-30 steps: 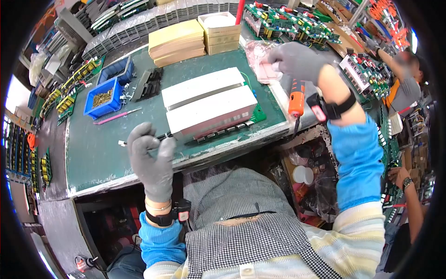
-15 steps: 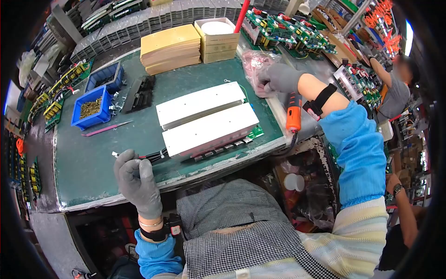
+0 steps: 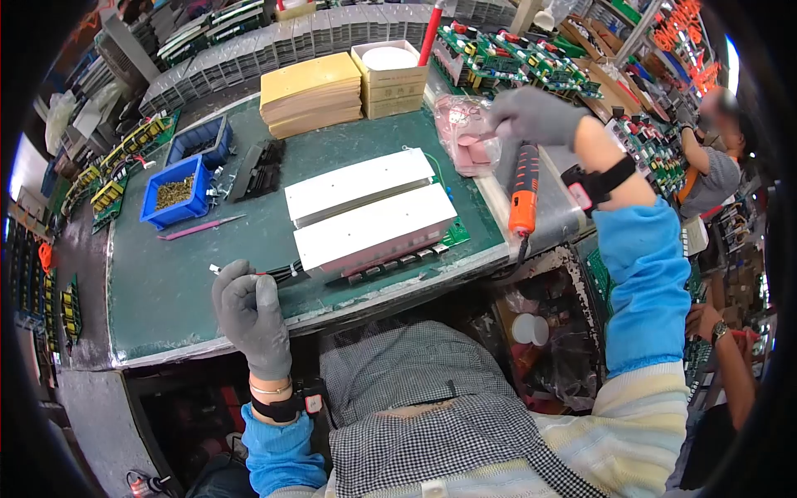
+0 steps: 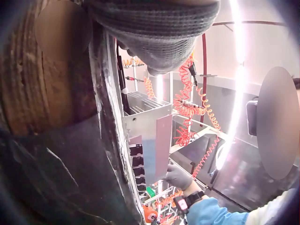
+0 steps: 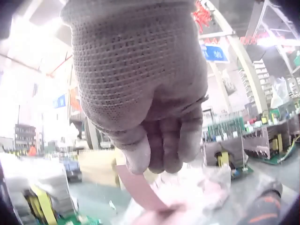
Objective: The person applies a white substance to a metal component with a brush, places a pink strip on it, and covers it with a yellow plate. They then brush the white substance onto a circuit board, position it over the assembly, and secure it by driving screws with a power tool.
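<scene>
My gloved right hand is over the right edge of a clear plastic bag with pink pieces in it. Thumb and fingers pinch a thin pink strip, which hangs down toward the bag in the right wrist view. Loosely curled, my gloved left hand lies at the bench's front edge, beside black cables with a white connector. The cables come from a white metal housing with a slot along its top, lying on a green circuit board.
An orange electric screwdriver lies on the right of the green bench. Blue bins, one holding brass-coloured screws, pink tweezers and black parts sit left. Behind stand yellow sheets and a carton. Another person works at right.
My right hand went down to the bag, then rose back up and to the right with a pink strip. The left hand dropped from above the cables toward the bench's front edge.
</scene>
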Available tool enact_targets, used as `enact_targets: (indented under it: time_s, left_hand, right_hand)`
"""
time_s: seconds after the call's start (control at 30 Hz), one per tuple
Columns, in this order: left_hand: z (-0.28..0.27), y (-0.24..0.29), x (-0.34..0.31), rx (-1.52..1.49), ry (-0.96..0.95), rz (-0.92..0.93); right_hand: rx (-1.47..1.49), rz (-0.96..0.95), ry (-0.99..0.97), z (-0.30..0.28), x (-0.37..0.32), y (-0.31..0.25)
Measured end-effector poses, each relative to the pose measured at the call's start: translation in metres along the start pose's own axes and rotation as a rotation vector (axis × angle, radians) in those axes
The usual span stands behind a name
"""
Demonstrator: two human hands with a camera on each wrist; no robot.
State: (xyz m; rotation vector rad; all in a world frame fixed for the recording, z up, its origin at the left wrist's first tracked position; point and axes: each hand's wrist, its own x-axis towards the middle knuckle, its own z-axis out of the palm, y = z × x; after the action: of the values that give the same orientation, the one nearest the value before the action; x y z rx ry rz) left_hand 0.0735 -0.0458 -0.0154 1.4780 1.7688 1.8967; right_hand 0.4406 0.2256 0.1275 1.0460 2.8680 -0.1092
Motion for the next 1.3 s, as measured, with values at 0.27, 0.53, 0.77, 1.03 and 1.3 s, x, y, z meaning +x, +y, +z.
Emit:
enact_targets:
  time_s: [0.27, 0.53, 0.77, 1.03, 1.3]
  left_hand:
    - [-0.004, 0.000, 0.001, 0.035, 0.025, 0.055]
    - [0.015, 0.093, 0.015, -0.070, -0.141, 0.391]
    - [0.060, 0.163, 0.014, -0.365, -0.865, 0.153]
    - [0.051, 0.159, 0.003, -0.420, -1.006, -0.400]
    - [0.044, 0.161, 0.005, -0.293, -0.964, -0.403]
  right_hand:
    - [0.089, 0.170, -0.179, -0.063, -0.063, -0.030]
    - [0.468, -0.207, -0.136, -0.082, -0.094, -0.089]
    - [0.385, -0.480, -0.057, -0.079, -0.090, -0.160]
    - [0.441, -0.519, 0.090, -0.057, -0.086, -0.164]
    - [0.594, -0.329, 0.076, -0.036, -0.068, -0.176]
